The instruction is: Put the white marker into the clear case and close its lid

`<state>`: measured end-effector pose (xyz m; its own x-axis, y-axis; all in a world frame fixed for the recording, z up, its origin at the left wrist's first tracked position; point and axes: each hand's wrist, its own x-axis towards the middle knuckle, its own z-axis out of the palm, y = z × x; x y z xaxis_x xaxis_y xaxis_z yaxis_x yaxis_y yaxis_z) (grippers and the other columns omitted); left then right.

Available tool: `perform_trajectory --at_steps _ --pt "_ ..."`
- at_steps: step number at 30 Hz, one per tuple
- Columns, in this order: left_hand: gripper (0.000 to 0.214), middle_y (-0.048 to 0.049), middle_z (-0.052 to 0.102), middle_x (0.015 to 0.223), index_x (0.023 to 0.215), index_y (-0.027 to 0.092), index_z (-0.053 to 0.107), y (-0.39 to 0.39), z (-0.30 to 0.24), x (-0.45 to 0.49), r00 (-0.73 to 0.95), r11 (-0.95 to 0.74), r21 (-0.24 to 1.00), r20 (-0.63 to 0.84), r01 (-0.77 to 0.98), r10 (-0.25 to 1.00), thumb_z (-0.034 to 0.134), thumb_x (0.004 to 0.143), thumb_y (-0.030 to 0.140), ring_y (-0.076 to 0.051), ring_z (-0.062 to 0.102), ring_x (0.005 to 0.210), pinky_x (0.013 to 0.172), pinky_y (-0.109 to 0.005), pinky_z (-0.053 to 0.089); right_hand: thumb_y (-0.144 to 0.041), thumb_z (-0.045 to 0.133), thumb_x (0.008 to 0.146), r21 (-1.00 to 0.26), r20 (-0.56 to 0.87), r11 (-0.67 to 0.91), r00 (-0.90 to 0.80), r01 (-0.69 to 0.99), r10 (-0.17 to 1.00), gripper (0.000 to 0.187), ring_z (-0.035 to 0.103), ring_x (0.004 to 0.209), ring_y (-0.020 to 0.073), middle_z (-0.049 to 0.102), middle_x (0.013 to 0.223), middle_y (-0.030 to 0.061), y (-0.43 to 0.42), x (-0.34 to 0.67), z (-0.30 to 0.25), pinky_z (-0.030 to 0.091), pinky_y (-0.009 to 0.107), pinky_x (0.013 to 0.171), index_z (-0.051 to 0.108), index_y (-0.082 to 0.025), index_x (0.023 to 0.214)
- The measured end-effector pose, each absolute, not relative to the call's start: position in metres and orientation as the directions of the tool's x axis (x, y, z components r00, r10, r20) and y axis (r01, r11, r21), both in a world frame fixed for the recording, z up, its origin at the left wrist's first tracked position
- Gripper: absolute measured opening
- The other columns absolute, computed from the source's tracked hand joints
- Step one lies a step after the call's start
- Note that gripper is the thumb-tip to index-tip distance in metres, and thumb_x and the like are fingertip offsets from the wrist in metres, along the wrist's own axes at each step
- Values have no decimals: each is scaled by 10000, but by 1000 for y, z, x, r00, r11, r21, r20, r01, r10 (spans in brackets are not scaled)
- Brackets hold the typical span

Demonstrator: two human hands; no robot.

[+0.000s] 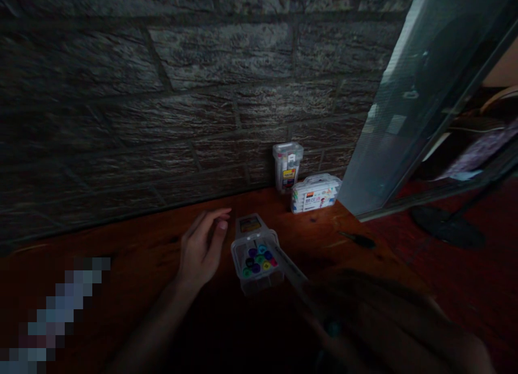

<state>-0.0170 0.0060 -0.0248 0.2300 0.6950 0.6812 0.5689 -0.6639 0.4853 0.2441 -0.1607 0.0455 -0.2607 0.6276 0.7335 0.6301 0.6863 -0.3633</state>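
A clear plastic box (261, 282) stands open on the wooden table, its lid (250, 224) tipped back toward the wall. Inside are several markers (259, 259), their round ends showing in purple, green, blue, yellow and pink. Just left of the box, my left hand (202, 247) hovers, fingers curved, thumb apart, holding nothing. My right hand (376, 314), dark and blurred at the lower right, grips a long pale marker (297, 277). One end of this marker reaches the box's right rim; a teal spot shows near its other end. The right fingertips are hard to make out.
Against the stone-block wall (218, 115) stand a tall clear container (287, 169) and a white carry case (316, 193). A dark brush-like object (358, 239) lies on the table's (311, 239) right. A glass panel (388, 120) and red floor (437, 255) are beyond. A pixelated patch covers the lower left.
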Motion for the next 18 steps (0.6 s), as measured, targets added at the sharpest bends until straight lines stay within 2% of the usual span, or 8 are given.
perform_trajectory --at_steps 2,4,6,9,15,18 --pt "255 -68 751 1138 1205 206 701 6 -25 -18 220 -654 488 678 578 701 514 1066 311 -209 713 1059 934 -359 558 -174 497 1086 -273 706 707 -363 653 608 266 803 886 174 825 963 41 -159 246 52 655 224 868 664 -209 1290" --pt "256 -67 750 1147 1206 206 701 6 -25 -18 219 -649 488 675 583 704 514 1065 308 -207 710 1065 939 -355 551 -174 451 1109 -211 702 704 -396 678 591 239 794 834 162 814 933 56 -156 248 53 655 218 789 637 -163 1258" --pt "258 -66 752 1143 1210 203 700 6 -25 -18 224 -648 485 672 587 706 513 1064 304 -207 710 1063 940 -354 546 -185 410 1128 -172 708 702 -409 691 575 245 789 811 153 812 929 61 -153 247 51 648 218 775 625 -139 1236" --pt "254 -63 756 1131 1204 202 699 5 -24 -18 226 -651 480 674 588 703 514 1062 301 -209 713 1059 935 -355 547 -194 379 1141 -163 708 707 -418 688 570 265 793 821 144 819 953 64 -150 244 47 641 213 767 626 -123 1206" --pt "248 -66 757 1143 1205 199 700 5 -24 -18 230 -651 470 676 596 700 522 1060 294 -209 714 1068 937 -350 547 -220 374 1148 -166 721 692 -391 703 571 267 788 763 135 818 946 59 -146 240 44 633 213 687 633 -156 1133" --pt "249 -68 756 1129 1213 196 699 5 -24 -18 230 -656 469 681 592 695 525 1058 286 -207 715 1065 931 -349 548 -225 368 1151 -185 715 692 -387 698 581 270 786 773 132 814 946 55 -143 240 41 636 218 707 628 -154 1146"
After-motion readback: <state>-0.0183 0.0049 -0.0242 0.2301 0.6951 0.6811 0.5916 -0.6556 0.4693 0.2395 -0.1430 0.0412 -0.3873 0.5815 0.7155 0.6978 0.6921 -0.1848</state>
